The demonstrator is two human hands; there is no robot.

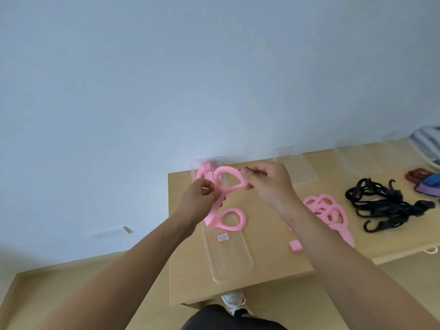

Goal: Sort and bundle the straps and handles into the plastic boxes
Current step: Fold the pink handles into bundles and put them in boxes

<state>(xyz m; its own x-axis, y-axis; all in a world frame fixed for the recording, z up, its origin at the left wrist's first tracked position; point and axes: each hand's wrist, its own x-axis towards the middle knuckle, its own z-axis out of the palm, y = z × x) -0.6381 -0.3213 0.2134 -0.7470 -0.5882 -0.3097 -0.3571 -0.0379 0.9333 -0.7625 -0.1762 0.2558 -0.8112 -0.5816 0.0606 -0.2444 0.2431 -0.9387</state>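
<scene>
Okay, pink strap pinched two-handed

Left hand (202,194) and right hand (266,184) each pinched the pink strap (214,211) above the clear plastic box (228,258), near the table's (185,258) left edge. Pink pile (326,210) and black straps (385,206) lay rightward.

One wide-angle camera, worn on the head, faced forward and down. It sat close above the left hand (200,194) and right hand (266,184), with the table (185,270) below and the wall (142,67) beyond.

Pink looped strap (232,169), above clear box (228,258)
</scene>
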